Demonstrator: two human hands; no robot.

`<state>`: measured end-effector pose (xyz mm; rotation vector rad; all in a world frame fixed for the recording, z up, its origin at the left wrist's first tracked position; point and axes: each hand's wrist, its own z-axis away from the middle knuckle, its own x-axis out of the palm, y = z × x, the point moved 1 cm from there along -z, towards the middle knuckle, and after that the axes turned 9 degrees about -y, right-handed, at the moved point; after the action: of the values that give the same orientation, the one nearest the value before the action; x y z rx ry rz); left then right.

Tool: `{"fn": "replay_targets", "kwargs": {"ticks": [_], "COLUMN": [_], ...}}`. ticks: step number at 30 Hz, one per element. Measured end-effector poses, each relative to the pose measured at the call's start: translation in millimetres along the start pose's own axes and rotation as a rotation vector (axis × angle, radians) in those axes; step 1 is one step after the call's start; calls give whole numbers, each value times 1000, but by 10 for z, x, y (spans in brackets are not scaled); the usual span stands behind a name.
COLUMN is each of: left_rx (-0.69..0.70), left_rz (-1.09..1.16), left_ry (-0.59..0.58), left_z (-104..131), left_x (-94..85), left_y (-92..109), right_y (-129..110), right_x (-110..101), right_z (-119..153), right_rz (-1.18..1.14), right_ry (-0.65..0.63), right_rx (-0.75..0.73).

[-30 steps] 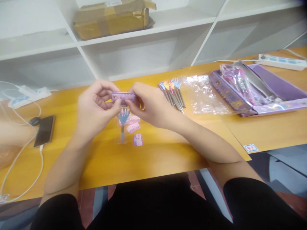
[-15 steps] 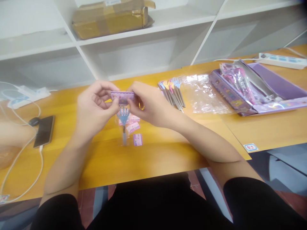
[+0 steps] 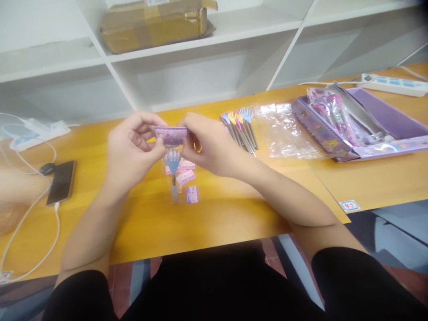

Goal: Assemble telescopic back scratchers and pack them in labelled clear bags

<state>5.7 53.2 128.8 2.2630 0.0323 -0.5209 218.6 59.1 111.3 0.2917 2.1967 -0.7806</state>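
Note:
A small purple printed card [image 3: 170,135] is pinched at its left end by my left hand [image 3: 132,154] and at its right end by my right hand [image 3: 214,147]. Below the card hangs a blue hand-shaped scratcher [image 3: 173,162] in a clear bag. Behind and under it, several pink cards [image 3: 186,177] lie on the table [image 3: 214,223], and one purple card [image 3: 191,195] lies nearer the front. To the right of my right hand is a pile of scratchers [image 3: 241,127] with blue, yellow and pink heads.
Clear plastic bags [image 3: 289,131] lie beside an open purple box [image 3: 334,133] holding wrapped items. A phone [image 3: 62,183] with a white cable and a power strip [image 3: 40,135] are at left. A blurred arm [image 3: 16,187] shows at the left edge. A taped carton [image 3: 154,26] sits on the shelf.
The card has tilted slightly so that more of its printed face shows. Both hands have stayed nearly in place, still gripping it.

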Motion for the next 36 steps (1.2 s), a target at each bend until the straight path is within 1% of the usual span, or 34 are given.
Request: {"fn": "replay_targets", "kwargs": {"ticks": [5, 13, 18, 22, 24, 26, 27, 29, 31, 33, 34, 36], "left_rx": [-45, -55, -78, -41, -32, -26, -21, -26, -60, -82, -81, -73], "left_rz": [-17, -21, 14, 22, 18, 13, 10, 0, -8, -4, 2, 8], "left_ry": [3, 5, -22, -31, -37, -45, -45, -37, -19, 6, 14, 18], "left_z": [6, 13, 20, 7, -6, -16, -19, -17, -8, 3, 6, 6], "left_x": [-4, 0, 9, 9, 0, -15, -22, -32, -32, -23, -17, -8], "left_y": [-5, -29, -32, -40, -66, -96, -105, -103, -73, -31, -11, 12], "right_y": [-3, -17, 10, 15, -3, -29, -39, -45, -21, 35, 72, 157], "right_x": [-2, -9, -1, 2, -16, -50, -70, -101, -100, -50, -7, 105], "right_z": [-3, -5, -11, -2, 10, 18, 17, 3, -25, -56, -70, -88], "right_rz": [-5, 3, -11, -36, -73, -128, -157, -214, -279, -368, -419, -526], "right_ry": [17, 16, 26, 30, 6, -72, -139, -323, -530, -704, -762, -823], "right_rx": [-16, 8, 13, 14, 17, 58, 96, 185, 232, 211, 188, 160]}}
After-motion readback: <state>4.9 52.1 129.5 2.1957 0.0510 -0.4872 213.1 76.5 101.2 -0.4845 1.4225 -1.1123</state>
